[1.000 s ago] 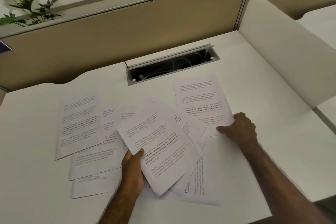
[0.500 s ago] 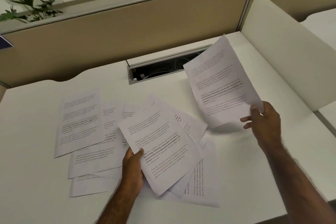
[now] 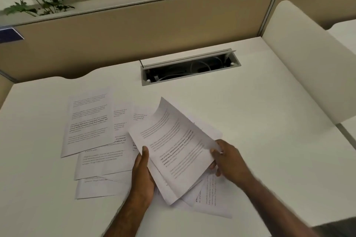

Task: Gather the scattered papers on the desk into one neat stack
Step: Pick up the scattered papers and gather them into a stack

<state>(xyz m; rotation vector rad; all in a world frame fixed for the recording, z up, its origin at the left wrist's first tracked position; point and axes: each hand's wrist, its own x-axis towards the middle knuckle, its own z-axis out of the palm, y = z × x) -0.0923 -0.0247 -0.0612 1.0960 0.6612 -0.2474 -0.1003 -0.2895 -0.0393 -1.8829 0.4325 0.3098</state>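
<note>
Two hands on one fanned bundle, both closed on paper. Desk white, with partition behind and open cable tray set into the far side.

Held bundle: left hand clamps its left edge, thumb on top, fingers under. Right hand pinches the right edge of the top sheet, which is curled upward at its far corner and not yet flat on the sheets below. Bundle sits at desk centre, near the front edge, corners splayed.

Loose papers lie flat to the left of the bundle, overlapping one another; the largest fully visible sheet is at far left.

Risks, judged:
- The curled top sheet may catch air or fold when pressed down, since only one edge is pinched.
- Lower sheets of the fan may slip out toward the front edge; the grip bears on one side only, and one sheet pokes out to the right.
- Squaring the stack with corners this skewed could crease them.

Counts: desk 1, cable tray 1, hands 2. Bundle: at least 4 sheets, exact number hidden by overlap. Loose sheets to the left: about 5, overlap makes this uncertain.
</note>
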